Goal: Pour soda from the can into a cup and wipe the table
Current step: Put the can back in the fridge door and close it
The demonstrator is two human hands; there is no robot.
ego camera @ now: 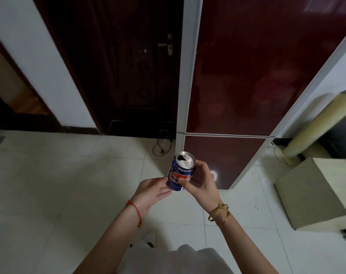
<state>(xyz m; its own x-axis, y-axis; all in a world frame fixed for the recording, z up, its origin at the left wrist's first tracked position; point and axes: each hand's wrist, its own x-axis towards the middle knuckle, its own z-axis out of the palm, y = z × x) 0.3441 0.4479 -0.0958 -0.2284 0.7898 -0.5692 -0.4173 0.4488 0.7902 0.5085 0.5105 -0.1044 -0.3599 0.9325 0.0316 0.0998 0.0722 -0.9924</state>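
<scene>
A blue soda can (181,171) with a red, white and blue logo is held upright in front of me over the tiled floor, its top open. My right hand (202,182) grips the can, thumb across the front and fingers behind it. My left hand (152,191) has straight fingers, and its fingertips touch the can's lower left side. No cup, cloth or table is in view.
A dark red fridge (247,80) with a white frame stands straight ahead, a dark wooden door (128,66) to its left. A beige box-shaped cabinet (314,192) sits at the right. A cable (162,147) lies on the white tiled floor (69,184).
</scene>
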